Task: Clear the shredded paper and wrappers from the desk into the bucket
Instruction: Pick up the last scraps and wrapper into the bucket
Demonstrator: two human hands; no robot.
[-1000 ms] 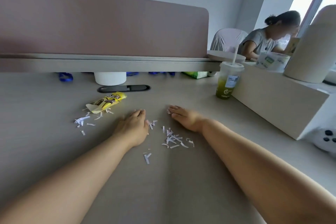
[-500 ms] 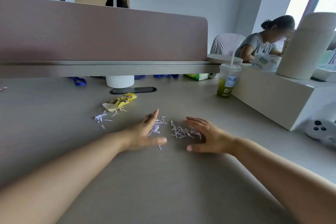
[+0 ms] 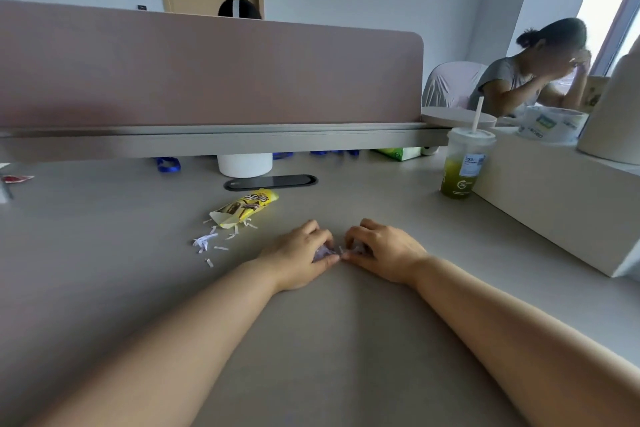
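Head view, hands: left hand [image 3: 300, 255] and right hand [image 3: 382, 251], fingers curled round one shred pile [image 3: 325, 252] on the desk [image 3: 104, 253].
Head view, remaining: loose shreds [image 3: 207, 241] and yellow wrapper [image 3: 246, 206] lie untouched; bucket unseen; judged early.

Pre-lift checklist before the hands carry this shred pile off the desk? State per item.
1. Left hand and right hand cupped round the gathered shreds: ok.
2. Every gathered shred enclosed: cannot tell, the hands cover most of it.
3. Bucket located: not ok, not in view.
4. Loose shreds beside the yellow wrapper collected: not ok, on the desk.
5. Yellow wrapper collected: not ok, on the desk.
6. Drink cup clear of the hands: ok, far right.
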